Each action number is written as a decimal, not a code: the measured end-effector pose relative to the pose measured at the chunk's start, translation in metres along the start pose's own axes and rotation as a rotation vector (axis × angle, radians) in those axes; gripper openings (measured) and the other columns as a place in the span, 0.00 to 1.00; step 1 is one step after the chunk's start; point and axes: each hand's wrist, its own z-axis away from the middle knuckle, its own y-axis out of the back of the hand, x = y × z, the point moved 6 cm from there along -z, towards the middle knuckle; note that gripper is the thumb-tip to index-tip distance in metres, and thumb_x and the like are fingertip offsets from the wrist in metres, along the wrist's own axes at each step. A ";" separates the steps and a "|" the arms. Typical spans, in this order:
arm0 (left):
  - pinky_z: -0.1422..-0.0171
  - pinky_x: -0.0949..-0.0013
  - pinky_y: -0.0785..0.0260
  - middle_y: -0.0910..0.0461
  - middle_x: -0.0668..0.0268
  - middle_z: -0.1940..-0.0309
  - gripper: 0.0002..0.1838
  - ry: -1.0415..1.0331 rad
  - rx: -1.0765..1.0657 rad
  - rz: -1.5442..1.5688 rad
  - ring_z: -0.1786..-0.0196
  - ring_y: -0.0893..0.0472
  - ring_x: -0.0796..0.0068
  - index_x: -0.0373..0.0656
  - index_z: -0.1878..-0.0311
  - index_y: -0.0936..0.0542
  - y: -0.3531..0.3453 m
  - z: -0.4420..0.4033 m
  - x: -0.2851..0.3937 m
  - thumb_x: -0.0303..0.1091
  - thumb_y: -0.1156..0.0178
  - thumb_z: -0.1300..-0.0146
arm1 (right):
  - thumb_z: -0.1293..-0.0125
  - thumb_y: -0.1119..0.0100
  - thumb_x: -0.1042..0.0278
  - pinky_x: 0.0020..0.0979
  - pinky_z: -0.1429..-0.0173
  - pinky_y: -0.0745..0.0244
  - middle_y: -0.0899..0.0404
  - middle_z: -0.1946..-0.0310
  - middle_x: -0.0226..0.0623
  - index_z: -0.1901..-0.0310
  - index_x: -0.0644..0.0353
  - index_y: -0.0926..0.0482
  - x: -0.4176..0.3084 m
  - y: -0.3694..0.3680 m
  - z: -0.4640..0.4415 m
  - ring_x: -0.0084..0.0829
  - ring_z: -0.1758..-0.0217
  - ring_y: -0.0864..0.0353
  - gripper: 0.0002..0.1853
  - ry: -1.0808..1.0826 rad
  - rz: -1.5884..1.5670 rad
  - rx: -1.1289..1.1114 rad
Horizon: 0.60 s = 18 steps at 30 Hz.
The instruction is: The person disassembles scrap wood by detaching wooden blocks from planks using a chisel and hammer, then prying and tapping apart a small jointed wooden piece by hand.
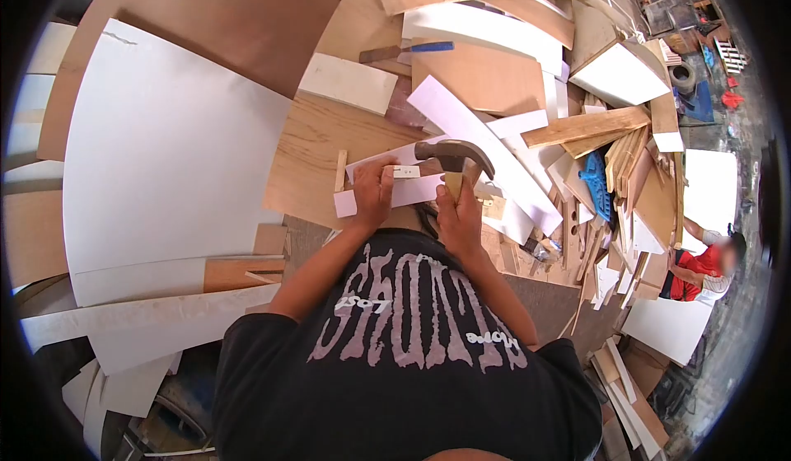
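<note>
My right hand (460, 218) is closed round the handle of a claw hammer (455, 154), close in front of my body. The dark hammer head is up and turned sideways, with its curved end to the right. Just left of it, my left hand (375, 191) is closed on a small white block (405, 172) with small dark marks on its face. Under and beside that hand lie pale lilac boards (424, 189), one partly hidden by my fingers. A short wood strip (341, 170) stands beside them on the left.
The plywood worktop (305, 152) carries a blue-handled saw or chisel-like tool (431, 46), a long lilac board (482, 152) and many offcuts. A large white panel (173, 164) is at left. Blue plastic (595, 185) lies among scraps at right. A person in red (699, 270) is farther right.
</note>
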 end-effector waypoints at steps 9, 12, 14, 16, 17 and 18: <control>0.31 0.56 0.39 0.12 0.59 0.53 0.18 -0.048 0.002 -0.070 0.49 0.16 0.61 0.42 0.43 0.17 0.000 -0.002 0.006 0.39 0.53 0.22 | 0.21 0.44 0.53 0.35 0.73 0.25 0.16 0.71 0.40 0.38 0.67 0.28 0.019 -0.009 0.001 0.29 0.76 0.19 0.24 0.031 0.058 0.033; 0.31 0.55 0.39 0.13 0.59 0.53 0.18 -0.018 -0.025 -0.041 0.48 0.17 0.60 0.42 0.43 0.17 0.000 -0.002 0.006 0.39 0.54 0.22 | 0.21 0.43 0.53 0.38 0.63 0.21 0.15 0.65 0.43 0.38 0.66 0.28 -0.005 -0.006 0.000 0.35 0.67 0.15 0.24 0.042 -0.047 0.029; 0.31 0.55 0.39 0.14 0.59 0.52 0.18 -0.046 0.002 -0.054 0.47 0.17 0.60 0.41 0.43 0.18 0.000 -0.001 0.007 0.39 0.54 0.21 | 0.21 0.44 0.53 0.46 0.58 0.22 0.15 0.61 0.52 0.36 0.69 0.30 0.003 -0.011 0.004 0.47 0.63 0.14 0.26 0.035 0.057 -0.039; 0.30 0.55 0.39 0.14 0.59 0.52 0.18 -0.078 0.037 -0.065 0.46 0.18 0.60 0.41 0.44 0.18 0.000 -0.002 0.007 0.39 0.55 0.21 | 0.21 0.45 0.53 0.54 0.55 0.24 0.15 0.60 0.61 0.34 0.72 0.32 -0.003 -0.012 0.002 0.61 0.60 0.14 0.28 0.108 0.104 -0.017; 0.29 0.54 0.40 0.14 0.58 0.51 0.18 -0.070 0.024 -0.063 0.46 0.18 0.59 0.41 0.44 0.18 -0.001 -0.002 0.006 0.39 0.55 0.21 | 0.21 0.45 0.53 0.54 0.55 0.24 0.15 0.60 0.61 0.34 0.72 0.32 -0.005 -0.010 0.002 0.61 0.60 0.14 0.28 0.111 0.105 -0.018; 0.28 0.54 0.40 0.15 0.58 0.51 0.18 -0.057 0.010 -0.063 0.45 0.18 0.59 0.41 0.44 0.18 0.000 -0.002 0.007 0.39 0.55 0.21 | 0.21 0.44 0.55 0.54 0.56 0.24 0.15 0.63 0.58 0.38 0.69 0.29 -0.009 -0.004 0.005 0.61 0.62 0.15 0.24 -0.056 -0.015 0.000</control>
